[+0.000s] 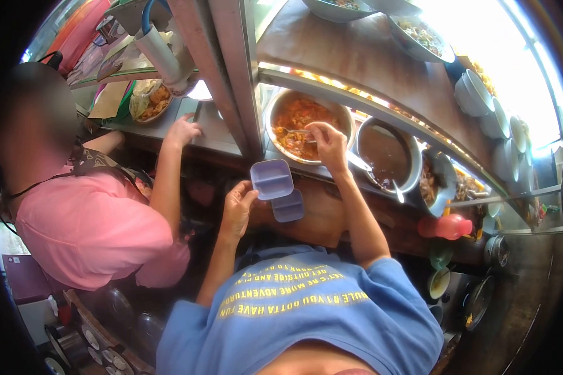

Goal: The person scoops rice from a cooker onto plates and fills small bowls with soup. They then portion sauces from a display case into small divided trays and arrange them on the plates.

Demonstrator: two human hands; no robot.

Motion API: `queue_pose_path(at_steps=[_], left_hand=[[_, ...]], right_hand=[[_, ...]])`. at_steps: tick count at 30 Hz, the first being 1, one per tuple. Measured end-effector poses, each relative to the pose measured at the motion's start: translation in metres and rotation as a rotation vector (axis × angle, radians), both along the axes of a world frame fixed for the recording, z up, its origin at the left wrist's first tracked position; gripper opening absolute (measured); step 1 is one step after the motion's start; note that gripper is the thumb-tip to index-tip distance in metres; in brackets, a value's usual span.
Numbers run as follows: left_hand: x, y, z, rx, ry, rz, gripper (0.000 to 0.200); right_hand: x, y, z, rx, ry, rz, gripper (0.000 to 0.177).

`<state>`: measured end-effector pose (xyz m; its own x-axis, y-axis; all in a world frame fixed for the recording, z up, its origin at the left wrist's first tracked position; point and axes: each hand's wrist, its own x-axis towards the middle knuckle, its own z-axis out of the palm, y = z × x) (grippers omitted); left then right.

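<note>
The left hand (238, 209) holds an open purple box (272, 179), fingers closed on it, over the table's (222, 140) near edge. The right hand's (328, 142) fingers pinch a spoon (296, 132) in the stew bowl (270, 107). A metal post (231, 69) stands just left, a dark sauce pot (413, 164) right.

A blue short-sleeved T-shirt (331, 325) carries curved rows of yellow block lettering (288, 294). Either side of that lettering the sleeves (397, 281) end above the elbows, arms bare to left hand (238, 209) and right hand (328, 145).
</note>
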<state>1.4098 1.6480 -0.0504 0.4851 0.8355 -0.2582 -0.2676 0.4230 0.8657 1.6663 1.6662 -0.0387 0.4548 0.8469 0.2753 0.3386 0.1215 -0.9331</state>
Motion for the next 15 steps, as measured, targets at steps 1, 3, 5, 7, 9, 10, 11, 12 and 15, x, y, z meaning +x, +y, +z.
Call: queue_pose_path(at_steps=[1, 3, 5, 7, 9, 10, 11, 12, 15], left_hand=[[0.000, 0.000, -0.001, 0.001, -0.001, 0.000, 0.014], [-0.001, -0.001, -0.004, 0.004, 0.003, 0.013, 0.014], [-0.002, -0.002, -0.007, 0.010, 0.005, 0.022, 0.014], [-0.002, -0.001, -0.006, 0.016, 0.005, 0.030, 0.014], [-0.003, -0.001, -0.002, 0.031, 0.014, 0.035, 0.014], [-0.002, -0.002, -0.001, 0.030, 0.014, 0.034, 0.014], [-0.001, -0.001, 0.000, 0.032, 0.011, 0.042, 0.014], [0.000, -0.001, 0.000, 0.034, 0.007, 0.050, 0.015], [0.002, 0.001, 0.001, 0.049, 0.001, 0.070, 0.017]], right_hand=[[-0.001, -0.003, 0.001, 0.020, 0.029, -0.007, 0.015], [-0.003, -0.009, -0.002, 0.018, 0.061, -0.018, 0.015], [-0.007, -0.016, -0.003, 0.014, 0.095, -0.028, 0.016], [-0.011, -0.025, -0.003, 0.009, 0.214, -0.072, 0.017], [-0.011, -0.032, -0.002, 0.018, 0.257, -0.092, 0.017], [-0.011, -0.035, -0.003, 0.026, 0.302, -0.114, 0.017], [-0.010, -0.038, -0.003, 0.026, 0.301, -0.116, 0.017], [-0.009, -0.040, -0.005, 0.023, 0.374, -0.131, 0.017], [-0.003, -0.043, -0.013, 0.059, 0.497, -0.159, 0.017]])
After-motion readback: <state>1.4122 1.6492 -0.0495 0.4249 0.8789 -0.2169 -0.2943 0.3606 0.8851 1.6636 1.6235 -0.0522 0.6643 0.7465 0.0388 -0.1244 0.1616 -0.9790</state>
